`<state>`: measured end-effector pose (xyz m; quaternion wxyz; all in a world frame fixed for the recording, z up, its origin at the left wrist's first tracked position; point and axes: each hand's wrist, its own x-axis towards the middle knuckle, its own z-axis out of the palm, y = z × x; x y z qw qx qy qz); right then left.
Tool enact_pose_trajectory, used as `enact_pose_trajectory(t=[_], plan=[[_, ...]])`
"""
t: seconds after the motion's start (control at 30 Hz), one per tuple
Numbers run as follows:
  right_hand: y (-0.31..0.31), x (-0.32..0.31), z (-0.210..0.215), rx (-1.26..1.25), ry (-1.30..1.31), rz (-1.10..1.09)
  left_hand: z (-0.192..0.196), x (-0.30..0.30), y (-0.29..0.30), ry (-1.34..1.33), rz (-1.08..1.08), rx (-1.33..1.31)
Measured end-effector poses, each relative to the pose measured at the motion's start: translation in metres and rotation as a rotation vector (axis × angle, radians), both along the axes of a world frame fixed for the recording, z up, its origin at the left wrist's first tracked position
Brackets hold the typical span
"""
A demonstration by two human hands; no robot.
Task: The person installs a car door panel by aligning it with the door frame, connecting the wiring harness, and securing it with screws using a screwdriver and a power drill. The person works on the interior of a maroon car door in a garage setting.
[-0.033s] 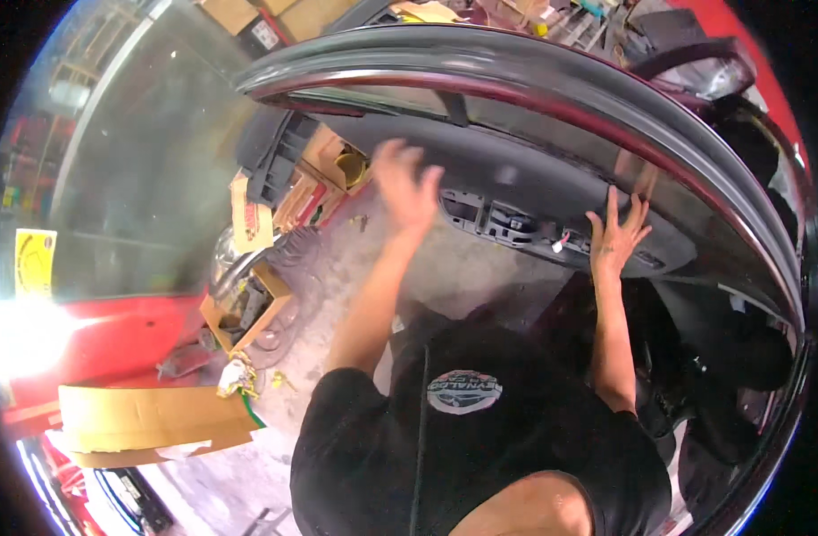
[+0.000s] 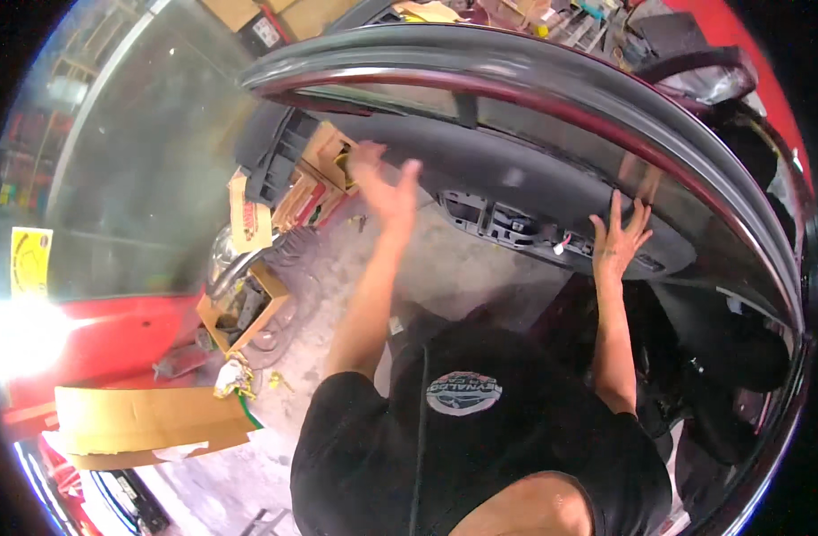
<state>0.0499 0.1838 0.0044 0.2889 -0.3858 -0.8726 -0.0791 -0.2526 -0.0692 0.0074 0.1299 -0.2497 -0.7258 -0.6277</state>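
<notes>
Black car door inner panel (image 2: 552, 192), seen from its inside face, stands under the curved door frame (image 2: 534, 85) and spans the upper middle of the view. Switch recesses and a small white connector show along the panel's lower edge, right of centre.

Right hand (image 2: 619, 237): fingers spread, palm flat against the panel's lower edge beside the connector. Pressing or steadying, not closed round anything.

Left hand (image 2: 387, 183): raised, open, fingers apart, motion-blurred. Sits near the panel's left end; cannot tell whether it touches. Holds nothing.

Person wears a black T-shirt (image 2: 480, 447) with an oval badge on the chest; both forearms reach up from the lower edge.

Surface below: grey concrete floor (image 2: 445, 268), dusty, pale patches. Scattered on it left of the arms: opened cardboard boxes (image 2: 324, 165) just beside the panel's left end, another open box (image 2: 244, 308) lower down with dark parts in it, crumpled paper scraps near it. A flat cardboard sheet (image 2: 146, 424) lies at lower left over red bodywork (image 2: 114, 335).

Room: workshop. Large glass pane (image 2: 150, 152) at upper left, shelving dim behind it. Cluttered bench along the top edge. Bright glare at far left.
</notes>
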Motion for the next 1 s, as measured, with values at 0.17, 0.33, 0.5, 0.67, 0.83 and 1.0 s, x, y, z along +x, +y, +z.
enact_pose_trajectory(t=[0.17, 0.33, 0.5, 0.67, 0.83, 1.0], plan=[[-0.026, -0.026, 0.021, 0.058, -0.021, 0.013, -0.019, -0.126, -0.045, -0.403, -0.444, 0.195], [-0.024, -0.025, 0.037, 0.140, -0.212, -0.003, -0.028, -0.140, -0.030, -0.461, -0.665, 0.263], [-0.022, -0.023, 0.029, 0.082, -0.433, -0.109, -0.061, -0.145, -0.026, -0.260, -0.540, 0.246], [-0.006, -0.025, 0.037, 0.166, -0.667, -0.096, -0.076, -0.137, -0.020, -0.275, -0.515, 0.246], [-0.026, -0.050, 0.051, -0.111, -0.647, -0.278, -0.077, -0.141, -0.022, -0.234, -0.506, 0.241], [0.001, 0.015, 0.061, -0.575, -0.314, 0.174, -0.070, -0.130, -0.006, -0.273, -0.543, 0.311]])
